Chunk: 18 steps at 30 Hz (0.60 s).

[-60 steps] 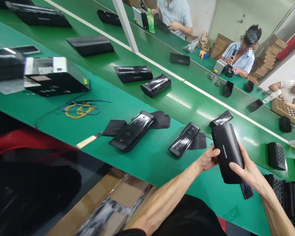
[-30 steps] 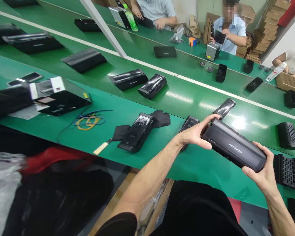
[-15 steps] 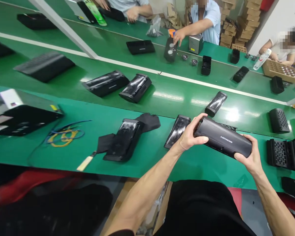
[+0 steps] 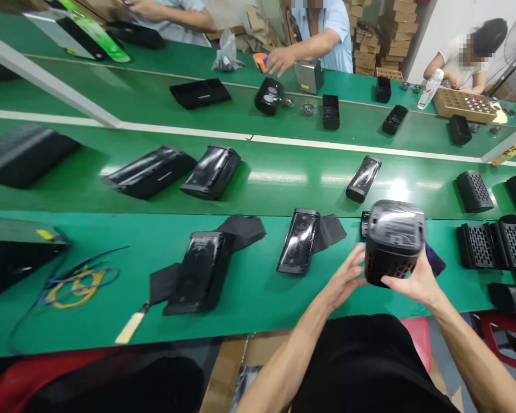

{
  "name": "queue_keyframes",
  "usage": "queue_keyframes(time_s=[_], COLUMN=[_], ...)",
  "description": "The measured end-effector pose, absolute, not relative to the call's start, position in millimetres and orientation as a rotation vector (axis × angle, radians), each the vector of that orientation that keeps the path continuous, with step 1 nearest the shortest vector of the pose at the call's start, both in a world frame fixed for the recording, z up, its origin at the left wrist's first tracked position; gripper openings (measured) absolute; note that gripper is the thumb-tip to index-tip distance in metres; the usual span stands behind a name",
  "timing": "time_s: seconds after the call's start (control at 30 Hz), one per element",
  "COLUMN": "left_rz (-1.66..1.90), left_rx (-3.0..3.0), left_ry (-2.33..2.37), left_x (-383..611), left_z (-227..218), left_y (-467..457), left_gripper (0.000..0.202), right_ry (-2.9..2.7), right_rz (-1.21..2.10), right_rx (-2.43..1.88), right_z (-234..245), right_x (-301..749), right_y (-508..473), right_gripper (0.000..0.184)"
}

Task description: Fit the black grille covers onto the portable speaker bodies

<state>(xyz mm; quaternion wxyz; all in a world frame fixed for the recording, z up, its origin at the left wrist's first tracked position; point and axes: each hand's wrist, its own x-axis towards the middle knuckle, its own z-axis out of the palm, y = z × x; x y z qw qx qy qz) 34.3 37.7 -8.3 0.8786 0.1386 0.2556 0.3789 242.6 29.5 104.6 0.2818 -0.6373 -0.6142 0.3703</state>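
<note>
A black speaker point(image 4: 393, 244) is held up over the near bench, one glossy end facing me and its perforated side below. My right hand point(image 4: 419, 281) grips it from the right, with the thumb across the lower face. At its left side is my left hand point(image 4: 346, 278), fingers apart and tips at the casing; whether they press on it I cannot tell. Left of my hands lies another black speaker point(image 4: 298, 241) with a dark flap of material point(image 4: 329, 232) beside it. Partly hidden behind the held speaker are a small black part point(image 4: 364, 225) and a dark blue object point(image 4: 435, 261).
Further left lie a larger speaker point(image 4: 200, 272) with dark flaps, coiled cables point(image 4: 79, 287) and a black box point(image 4: 21, 252). Perforated housings point(image 4: 479, 246) stand at right. Several speakers sit on the green line beyond, among them one point(image 4: 364, 179). Co-workers work across it.
The speaker has been turned from lying lengthwise, lettering visible, to end-on towards me. My left hand has loosened from its end. The view has shifted, and a co-worker's hand has left a speaker.
</note>
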Motion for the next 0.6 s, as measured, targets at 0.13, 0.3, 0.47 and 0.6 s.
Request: queue_keyframes(time_s=[0.13,0.3,0.47,0.6], left_rz=[0.883,0.669,0.798,0.768], left_rx=[0.606,0.757,0.643,0.613], left_ry=[0.708,0.809,0.874,0.875], left_x=[-1.8,-2.9,-7.8,-19.2], left_z=[5.8,19.6,15.8,13.2], left_y=[46.6,36.0,-0.9,-16.5], left_gripper=[0.123,0.124,0.110,0.106], right_ry=[-2.243,-2.563,-1.897,-1.421], right_rz=[0.817,0.962,1.357,1.618], right_rx=[-1.819,-1.837,-1.907,-1.917], right_z=[127.4,126.0,112.0,101.5], right_x=[258.0,263.6,294.1,303.5], right_y=[31.7,21.0,-18.5,-54.5], right_gripper=[0.114,0.113,0.118,0.118])
